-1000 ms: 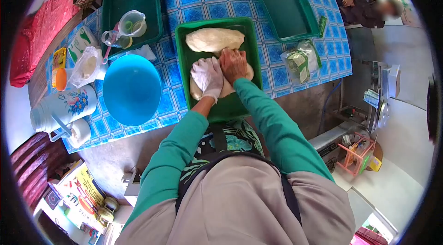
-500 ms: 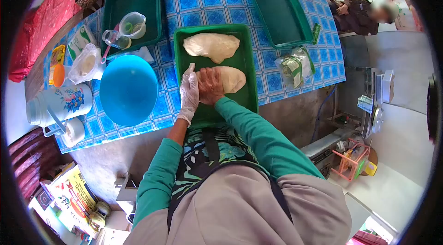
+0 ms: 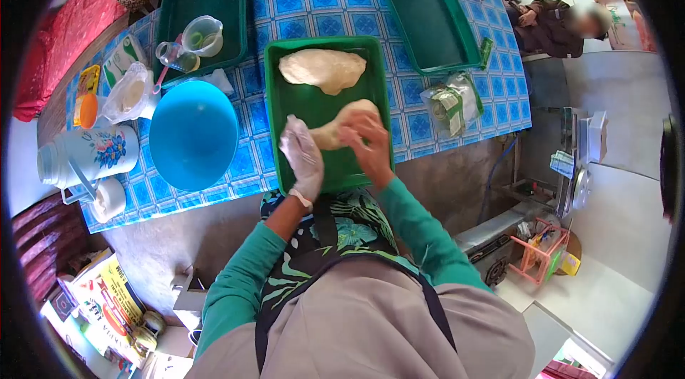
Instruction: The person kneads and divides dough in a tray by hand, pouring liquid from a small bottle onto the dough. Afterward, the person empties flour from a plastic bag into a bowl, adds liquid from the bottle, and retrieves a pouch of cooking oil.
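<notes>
In the head view, a green tray (image 3: 335, 176) lies in front of me at the table edge. A pale lump of dough (image 3: 321, 70) rests in its far half. Nearer to me, a second dough piece (image 3: 328, 136) is drawn out into a narrow neck between my hands, with a thicker lump at its right end. My left hand (image 3: 305, 158), in a clear plastic glove, is closed at the dough's left end, its grip partly hidden. My bare right hand (image 3: 369, 145) curls over the thicker right end.
A blue bowl (image 3: 193, 138) stands left of the tray, beside a flowered thermos (image 3: 100, 156). Green trays (image 3: 171, 22) (image 3: 432, 22) lie at the far left and far right. A plastic packet (image 3: 453, 104) is on the right. A person (image 3: 553, 26) sits beyond the table's right end.
My hands were together, pressing on the near dough. They have moved apart, the right one to the right, and the dough has stretched between them. The far dough lies the same.
</notes>
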`<state>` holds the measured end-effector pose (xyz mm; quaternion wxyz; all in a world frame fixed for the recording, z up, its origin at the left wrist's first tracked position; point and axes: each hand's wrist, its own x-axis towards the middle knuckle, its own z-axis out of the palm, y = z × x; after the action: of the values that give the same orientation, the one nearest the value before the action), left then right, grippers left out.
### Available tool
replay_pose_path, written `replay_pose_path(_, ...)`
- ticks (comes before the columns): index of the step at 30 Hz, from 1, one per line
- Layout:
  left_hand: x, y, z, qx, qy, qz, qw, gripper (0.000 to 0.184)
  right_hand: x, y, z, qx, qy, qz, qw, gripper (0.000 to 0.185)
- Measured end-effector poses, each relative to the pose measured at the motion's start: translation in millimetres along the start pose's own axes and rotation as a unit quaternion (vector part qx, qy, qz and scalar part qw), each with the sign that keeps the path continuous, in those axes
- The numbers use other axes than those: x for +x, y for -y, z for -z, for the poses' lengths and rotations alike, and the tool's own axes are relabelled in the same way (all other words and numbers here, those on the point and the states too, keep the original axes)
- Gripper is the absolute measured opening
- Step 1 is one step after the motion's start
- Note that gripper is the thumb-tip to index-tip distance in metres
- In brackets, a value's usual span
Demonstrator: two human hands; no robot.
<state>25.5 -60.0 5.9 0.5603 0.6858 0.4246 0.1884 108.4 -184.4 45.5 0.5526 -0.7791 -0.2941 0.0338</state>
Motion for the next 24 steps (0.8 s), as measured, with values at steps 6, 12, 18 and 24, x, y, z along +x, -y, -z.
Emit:
replay_pose_path(6, -13.2, 16.8, -67.8, 0.15, -0.104, 0.083, 0.98, 0.049, 4.9, -34.5, -7.9, -0.395, -0.114, -0.021, 0.911, 0.029)
replay_pose_path(12, -10.0, -25.8, -37.4, -0.095, 0.049, -0.094, 0.99, 0.043, 2.9, 20.2, 43.3, -0.282, 0.106, -0.15, 0.942, 0.029)
replay_pose_path(18, -3.8, 6.8, -43.9, 0.189, -0.054, -0.237, 0.951, 0.036, 2.6, -52.6, -37.2, -0.295, -0.084, 0.066, 0.95, 0.024)
replay_pose_path(24, 26.3, 7.9, -52.7, 0.382, -0.04, -0.23, 0.894, 0.037, 39.9, -64.4, -42.9, -0.394, -0.038, 0.036, 0.918, 0.016)
